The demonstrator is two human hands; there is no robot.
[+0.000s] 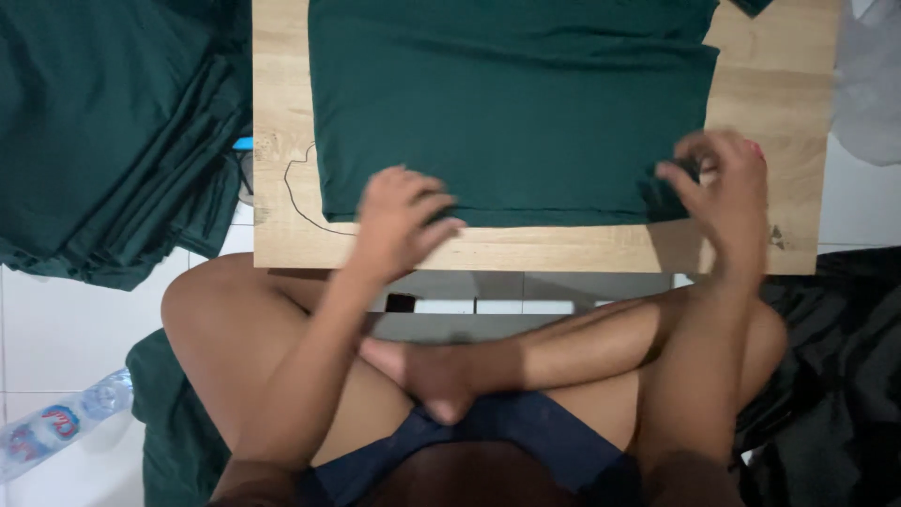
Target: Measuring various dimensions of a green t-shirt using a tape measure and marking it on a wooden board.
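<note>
A dark green garment (511, 103) lies spread flat on a light wooden board (779, 84) in front of me. My left hand (399, 221) rests on the garment's near hem, fingers spread and pressing down at the board's front edge. My right hand (723, 183) is at the garment's near right corner, fingers curled and pinching the green fabric, with a small red object partly hidden behind the fingers. I sit cross-legged on the floor, knees under the board.
A tall stack of folded dark green garments (103, 141) sits at the left. A plastic water bottle (56, 427) lies on the white tile floor at lower left. Black cloth (835, 366) is heaped at the right; pale fabric (868, 75) at upper right.
</note>
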